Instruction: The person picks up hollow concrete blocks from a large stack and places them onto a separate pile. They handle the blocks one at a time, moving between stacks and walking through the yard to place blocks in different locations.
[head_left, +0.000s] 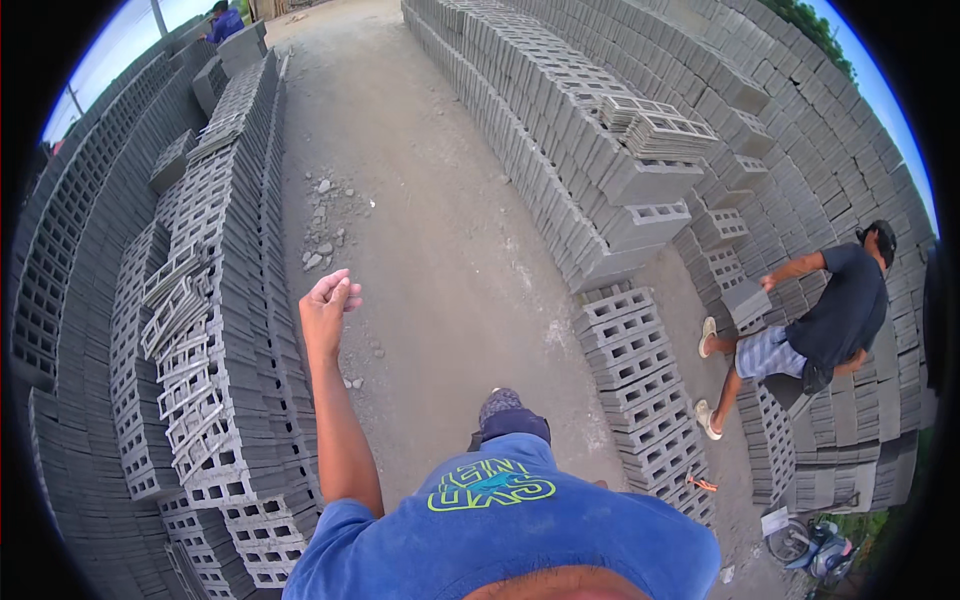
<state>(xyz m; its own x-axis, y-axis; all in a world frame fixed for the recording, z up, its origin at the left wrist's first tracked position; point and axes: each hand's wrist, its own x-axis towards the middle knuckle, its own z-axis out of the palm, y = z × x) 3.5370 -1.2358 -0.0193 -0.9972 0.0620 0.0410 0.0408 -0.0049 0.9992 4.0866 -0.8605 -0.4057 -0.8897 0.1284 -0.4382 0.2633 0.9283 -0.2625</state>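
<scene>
Much of the stacking looks done: grey concrete blocks (240, 455) stand close together in a long row left of the dirt path (430, 250), and a second long row (540, 130) lines its right side. Nearer, on the right, a lower row (640, 375) falls short of the height behind it; whether it is being built up or taken down, I cannot tell. The person's left hand (328, 305) is over the path, beside the left row and apart from it, fingers loosely curled with nothing seen in them. The right hand is out of sight, so its state cannot be told. To the right, a co-worker (840, 310) has one hand (768, 283) at a single block (745, 302), which seems the only one being handled. Left untidied are the thin frames (183, 325) lying askew on the left row; others sit in a neat pile (665, 135) on the right row.
</scene>
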